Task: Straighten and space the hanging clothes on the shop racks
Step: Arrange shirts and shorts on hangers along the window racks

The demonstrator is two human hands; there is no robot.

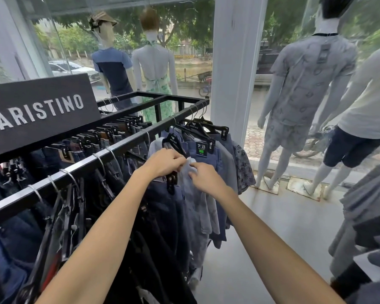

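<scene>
A black metal rack (pixel 127 140) runs from lower left to the upper middle, hung with dark jeans and shorts on clip hangers. Near its far end hangs a pale blue-grey patterned shirt (pixel 192 194). My left hand (pixel 164 162) pinches the top edge of this shirt, fingers curled beside a black hanger clip (pixel 171 183). My right hand (pixel 203 176) pinches the same fabric just to the right of the left hand. Behind the shirt hang blue shorts (pixel 206 156) with a green size tag and a grey printed shirt (pixel 242 163).
A dark ARISTINO sign (pixel 40 110) stands on the rack at left. Several mannequins (pixel 303 95) stand along the shop window behind a white pillar (pixel 235 69). Grey clothes (pixel 369 216) hang at the right edge. Bare floor (pixel 272 216) lies between the racks.
</scene>
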